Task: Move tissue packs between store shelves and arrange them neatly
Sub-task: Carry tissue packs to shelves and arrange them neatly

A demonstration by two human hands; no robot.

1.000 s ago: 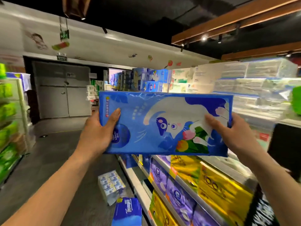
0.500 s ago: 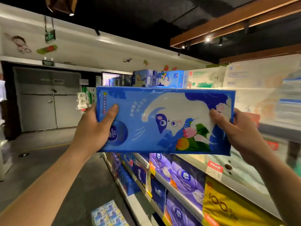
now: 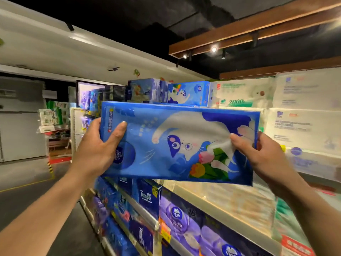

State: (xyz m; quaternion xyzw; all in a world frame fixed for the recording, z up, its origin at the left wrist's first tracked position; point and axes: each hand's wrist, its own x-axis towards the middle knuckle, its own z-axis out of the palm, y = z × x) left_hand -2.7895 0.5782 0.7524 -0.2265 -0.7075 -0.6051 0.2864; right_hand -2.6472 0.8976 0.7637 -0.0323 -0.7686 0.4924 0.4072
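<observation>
At the far left I saw grey doors [image 3: 18, 137] and a grey floor [image 3: 27, 174] running down the aisle. The left grip [image 3: 96, 150] clasped the left end of the blue tissue pack [image 3: 180, 141], thumb across its cat-printed face. The pack was held up in the air, nearly level, in front of the shelving. Below it, dark blue Tempo packs [image 3: 147, 196] and purple packs [image 3: 177, 218] filled the lower shelves. The right grip [image 3: 258, 156] pinched the pack's right end. Behind it white packs [image 3: 302, 93] were stacked under a wooden beam [image 3: 258, 24] with spotlights.
</observation>
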